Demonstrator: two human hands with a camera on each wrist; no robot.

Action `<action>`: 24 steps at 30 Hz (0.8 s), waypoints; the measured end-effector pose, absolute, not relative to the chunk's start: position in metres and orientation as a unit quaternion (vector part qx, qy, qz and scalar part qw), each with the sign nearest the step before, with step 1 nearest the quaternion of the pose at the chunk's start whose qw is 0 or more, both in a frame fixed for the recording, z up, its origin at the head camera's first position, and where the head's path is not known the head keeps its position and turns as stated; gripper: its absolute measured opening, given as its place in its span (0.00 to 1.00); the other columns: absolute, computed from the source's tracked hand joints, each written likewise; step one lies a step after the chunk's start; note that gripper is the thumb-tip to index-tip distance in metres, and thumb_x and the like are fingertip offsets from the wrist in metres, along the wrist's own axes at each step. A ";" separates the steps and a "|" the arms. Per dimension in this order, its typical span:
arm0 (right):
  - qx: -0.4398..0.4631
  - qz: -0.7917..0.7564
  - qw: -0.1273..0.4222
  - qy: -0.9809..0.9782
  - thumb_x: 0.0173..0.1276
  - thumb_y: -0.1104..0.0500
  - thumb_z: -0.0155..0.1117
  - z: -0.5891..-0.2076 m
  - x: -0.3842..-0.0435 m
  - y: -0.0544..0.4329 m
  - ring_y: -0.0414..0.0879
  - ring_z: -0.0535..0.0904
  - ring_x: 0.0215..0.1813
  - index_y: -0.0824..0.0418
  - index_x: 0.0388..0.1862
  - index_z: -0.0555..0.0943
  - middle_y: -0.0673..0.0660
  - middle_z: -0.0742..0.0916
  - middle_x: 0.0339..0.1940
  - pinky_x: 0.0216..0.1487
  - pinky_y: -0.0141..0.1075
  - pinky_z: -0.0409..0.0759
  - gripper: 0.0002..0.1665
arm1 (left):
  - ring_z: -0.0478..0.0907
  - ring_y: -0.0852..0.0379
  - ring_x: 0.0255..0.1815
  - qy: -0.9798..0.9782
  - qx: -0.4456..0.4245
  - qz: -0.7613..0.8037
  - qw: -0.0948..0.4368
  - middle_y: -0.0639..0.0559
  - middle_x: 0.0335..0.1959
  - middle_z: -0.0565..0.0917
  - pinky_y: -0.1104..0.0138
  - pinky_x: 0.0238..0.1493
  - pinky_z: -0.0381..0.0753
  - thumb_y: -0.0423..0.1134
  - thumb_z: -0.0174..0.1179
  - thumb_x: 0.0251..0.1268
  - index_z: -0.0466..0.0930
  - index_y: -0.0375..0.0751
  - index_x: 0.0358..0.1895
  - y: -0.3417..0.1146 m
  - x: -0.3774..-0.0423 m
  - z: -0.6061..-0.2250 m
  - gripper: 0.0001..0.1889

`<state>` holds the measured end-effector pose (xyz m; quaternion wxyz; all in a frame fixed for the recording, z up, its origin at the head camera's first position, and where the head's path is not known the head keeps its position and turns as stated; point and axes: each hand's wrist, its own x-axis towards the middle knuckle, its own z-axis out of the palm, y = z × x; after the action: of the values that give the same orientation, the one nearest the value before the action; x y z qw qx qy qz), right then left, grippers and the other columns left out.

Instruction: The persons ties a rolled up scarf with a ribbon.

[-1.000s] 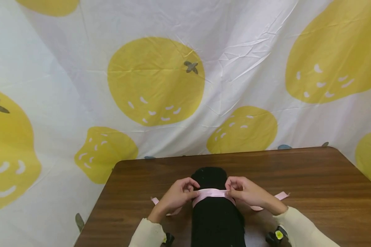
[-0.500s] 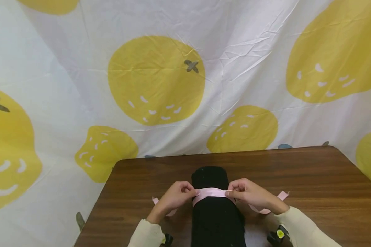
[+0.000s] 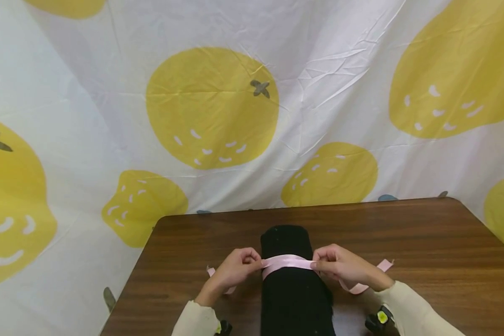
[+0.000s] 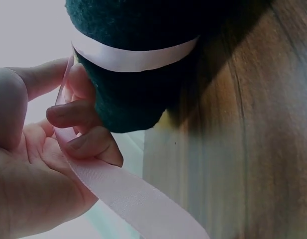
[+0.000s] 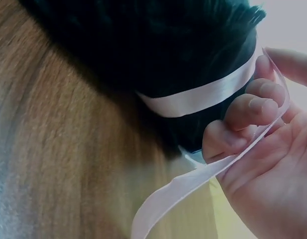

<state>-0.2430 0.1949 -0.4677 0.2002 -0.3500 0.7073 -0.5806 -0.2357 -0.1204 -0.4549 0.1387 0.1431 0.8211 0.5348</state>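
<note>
A long black fuzzy bundle [image 3: 296, 298], its material looking like a rolled cloth, lies on the table. Round its far part runs a pink satin ribbon [image 3: 287, 261], crossed on top. My left hand [image 3: 237, 268] pinches the ribbon between thumb and forefinger at the bundle's left side. At the right side my right hand [image 3: 342, 263] pinches the other length in the same way. In the left wrist view a ribbon tail [image 4: 138, 199] passes through the palm and hangs down. The right wrist view has another tail [image 5: 178, 194] trailing below the curled fingers.
The brown wood-grain table [image 3: 437, 247] has a rounded far edge. Behind it hangs a white cloth [image 3: 327, 116] printed with yellow fruit. Ribbon ends [image 3: 385, 265] stick out beyond both hands. Black wrist cameras [image 3: 378, 320] sit under the pale sleeves.
Both hands have moved slightly outward, apart from each other, drawing the ribbon along the bundle's top. More of the ribbon now shows between them. The bundle stays in place.
</note>
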 end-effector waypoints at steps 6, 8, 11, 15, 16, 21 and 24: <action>-0.348 -0.576 0.193 0.714 0.76 0.63 0.54 -0.475 -0.246 0.197 0.43 0.62 0.15 0.73 0.32 0.75 0.68 0.66 0.15 0.16 0.29 0.60 0.14 | 0.77 0.52 0.31 0.815 0.146 0.543 0.141 0.40 0.28 0.84 0.65 0.36 0.73 0.39 0.63 0.68 0.80 0.35 0.37 -0.123 -0.236 -0.460 0.09; -0.344 -0.579 0.194 0.713 0.76 0.63 0.54 -0.476 -0.246 0.198 0.47 0.61 0.15 0.73 0.32 0.75 0.69 0.67 0.16 0.16 0.28 0.61 0.14 | 0.76 0.52 0.31 0.814 0.147 0.543 0.142 0.40 0.28 0.84 0.66 0.36 0.72 0.38 0.62 0.68 0.80 0.34 0.37 -0.124 -0.236 -0.462 0.09; -0.342 -0.581 0.197 0.712 0.76 0.63 0.54 -0.478 -0.245 0.198 0.48 0.62 0.16 0.72 0.33 0.74 0.70 0.67 0.17 0.17 0.29 0.63 0.13 | 0.75 0.53 0.31 0.816 0.148 0.541 0.142 0.37 0.28 0.84 0.66 0.35 0.71 0.37 0.62 0.69 0.79 0.34 0.37 -0.126 -0.235 -0.464 0.08; -0.346 -0.577 0.197 0.713 0.76 0.64 0.53 -0.478 -0.245 0.199 0.46 0.64 0.16 0.73 0.32 0.74 0.70 0.68 0.17 0.17 0.30 0.64 0.13 | 0.75 0.54 0.30 0.820 0.150 0.535 0.139 0.36 0.28 0.84 0.67 0.33 0.70 0.37 0.61 0.69 0.79 0.35 0.37 -0.128 -0.235 -0.466 0.08; -0.346 -0.576 0.198 0.713 0.76 0.64 0.53 -0.478 -0.245 0.199 0.46 0.64 0.17 0.73 0.32 0.73 0.71 0.68 0.17 0.17 0.30 0.64 0.13 | 0.74 0.54 0.30 0.820 0.149 0.535 0.140 0.36 0.28 0.84 0.68 0.33 0.70 0.38 0.62 0.69 0.79 0.35 0.37 -0.128 -0.236 -0.467 0.08; -0.338 -0.577 0.215 0.712 0.76 0.63 0.53 -0.479 -0.246 0.202 0.43 0.64 0.18 0.73 0.30 0.71 0.70 0.66 0.17 0.19 0.30 0.63 0.15 | 0.72 0.58 0.28 0.822 0.140 0.532 0.146 0.40 0.26 0.83 0.69 0.29 0.64 0.40 0.63 0.68 0.79 0.34 0.35 -0.131 -0.237 -0.469 0.11; -0.330 -0.582 0.229 0.707 0.76 0.63 0.53 -0.483 -0.248 0.204 0.42 0.63 0.19 0.73 0.29 0.69 0.70 0.64 0.18 0.19 0.34 0.60 0.16 | 0.71 0.59 0.28 0.824 0.133 0.531 0.149 0.46 0.24 0.81 0.69 0.30 0.64 0.41 0.63 0.68 0.79 0.35 0.35 -0.133 -0.238 -0.471 0.11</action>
<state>-0.2480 0.2040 -0.4832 0.2292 -0.3296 0.7069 -0.5823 -0.2383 -0.1326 -0.4715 0.1494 0.1331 0.8237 0.5306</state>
